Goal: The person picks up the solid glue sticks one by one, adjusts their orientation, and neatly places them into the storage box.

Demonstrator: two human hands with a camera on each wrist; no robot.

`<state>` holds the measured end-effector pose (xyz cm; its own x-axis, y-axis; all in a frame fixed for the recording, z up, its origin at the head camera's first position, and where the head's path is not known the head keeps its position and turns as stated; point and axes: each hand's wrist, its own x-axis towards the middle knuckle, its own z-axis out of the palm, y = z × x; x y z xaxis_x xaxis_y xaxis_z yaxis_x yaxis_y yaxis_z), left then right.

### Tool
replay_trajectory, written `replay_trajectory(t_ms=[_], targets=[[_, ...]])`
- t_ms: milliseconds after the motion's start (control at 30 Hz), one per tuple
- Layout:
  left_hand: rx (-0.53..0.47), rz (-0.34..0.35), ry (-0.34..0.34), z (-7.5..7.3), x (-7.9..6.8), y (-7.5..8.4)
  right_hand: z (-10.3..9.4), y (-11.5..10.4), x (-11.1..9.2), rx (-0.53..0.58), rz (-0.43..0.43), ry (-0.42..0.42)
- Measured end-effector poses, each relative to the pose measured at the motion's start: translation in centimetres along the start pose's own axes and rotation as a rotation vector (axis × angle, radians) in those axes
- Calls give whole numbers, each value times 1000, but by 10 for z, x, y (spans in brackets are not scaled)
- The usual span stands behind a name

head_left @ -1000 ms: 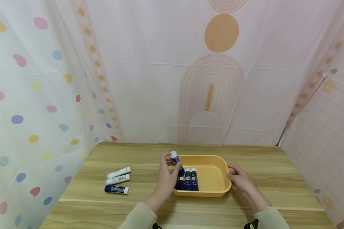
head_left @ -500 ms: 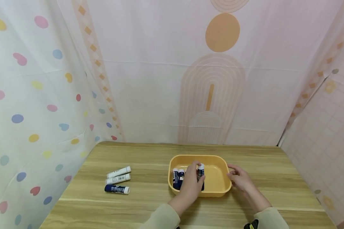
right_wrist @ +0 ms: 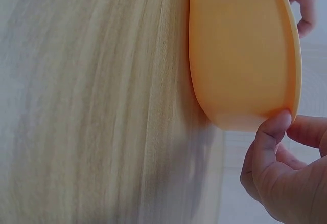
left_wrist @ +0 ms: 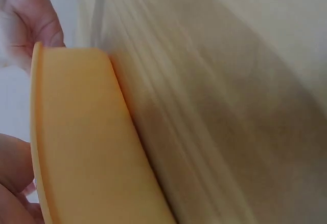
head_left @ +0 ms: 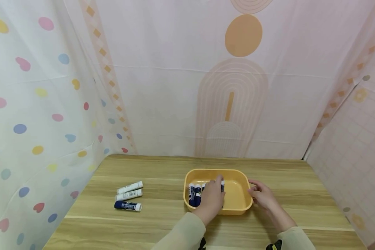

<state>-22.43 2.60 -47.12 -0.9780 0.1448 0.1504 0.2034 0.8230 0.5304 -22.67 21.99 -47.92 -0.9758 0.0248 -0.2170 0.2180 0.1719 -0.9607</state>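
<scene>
In the head view my left hand [head_left: 211,198] reaches down into a yellow plastic tray [head_left: 239,210], its fingers and thumb around a dark blue glue stick [head_left: 222,186] with a white cap. Most of that stick is hidden behind the hand. To its left, other blue glue sticks [head_left: 192,195] stand side by side in the tray, some partly covered by the hand. My right hand [head_left: 261,195] pinches the tray's right end; the right wrist view shows thumb and fingers at the rim [right_wrist: 296,81]. In the left wrist view the tray wall [left_wrist: 87,132] blocks sight of the glue sticks.
On the wooden table [head_left: 156,222], left of the tray, lie two white glue sticks [head_left: 128,194] and one blue glue stick [head_left: 128,206]. A patterned cloth [head_left: 162,104] hangs behind the table, with more cloth at both sides.
My left hand has carried the blue glue stick from above the tray's left side down into the tray, then slightly right along the row. My right hand stays at the rim.
</scene>
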Motion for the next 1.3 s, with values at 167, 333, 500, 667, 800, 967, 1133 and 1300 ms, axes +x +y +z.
replay_trajectory(t_ms=[167,333,500,667,800,967,1133,1300], targets=[[136,-21,-29,1,6,-1,0,0,0,-10,-2,0],[292,-24,-45,6,10,-4,0,1,1,-7,7,2],[375,-16,-60,12,13,-7,1,0,1,0,3,4],[436,-13,-84,15,15,-10,1,0,0,-8,-3,3],[424,-6,-98,13,14,-11,1,0,-1,-20,2,-6],[290,58,-33,3,12,-17,1,1,-1,-5,2,6],[165,224,117,-19,5,-36,2,2,-1,14,-3,19],[60,317,221,-44,-6,-66,1,2,0,24,-4,12]])
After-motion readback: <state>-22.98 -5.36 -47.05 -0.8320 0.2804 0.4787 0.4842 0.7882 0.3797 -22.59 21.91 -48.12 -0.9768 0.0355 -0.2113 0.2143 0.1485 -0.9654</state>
